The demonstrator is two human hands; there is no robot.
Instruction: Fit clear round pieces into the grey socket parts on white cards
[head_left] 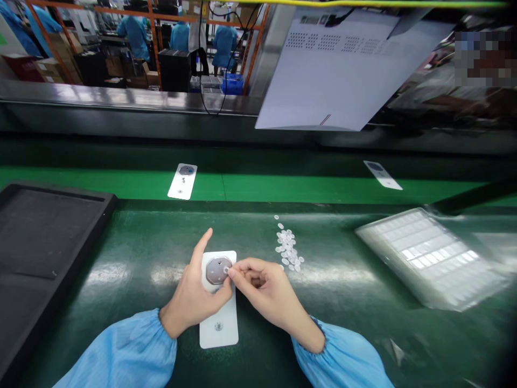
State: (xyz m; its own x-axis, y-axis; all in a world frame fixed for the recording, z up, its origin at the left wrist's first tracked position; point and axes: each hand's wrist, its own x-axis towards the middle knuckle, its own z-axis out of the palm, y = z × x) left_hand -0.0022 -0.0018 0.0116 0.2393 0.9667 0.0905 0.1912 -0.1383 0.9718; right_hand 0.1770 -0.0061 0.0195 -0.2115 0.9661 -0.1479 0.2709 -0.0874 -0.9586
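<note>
A white rectangular panel [226,318] with rounded corners lies on the green worktop, bearing a grey eight-sided plate [215,272] near its far end and a small round dark mark near its close end. Over the left side of the panel rests my left hand [196,293], thumb and forefinger spread apart around the grey plate. Between the thumb and fingertips of my right hand [262,283] is a small clear disc [226,270], held at the plate's right edge. Several similar clear discs [287,247] lie loosely piled just beyond my right hand.
Two more white panels [182,186] [382,175] lie on the bright green strip behind. A black tray [60,258] is at left, a plastic-wrapped stack of clear trays [432,258] at right. A white equipment panel [323,81] hangs above; people in blue work beyond.
</note>
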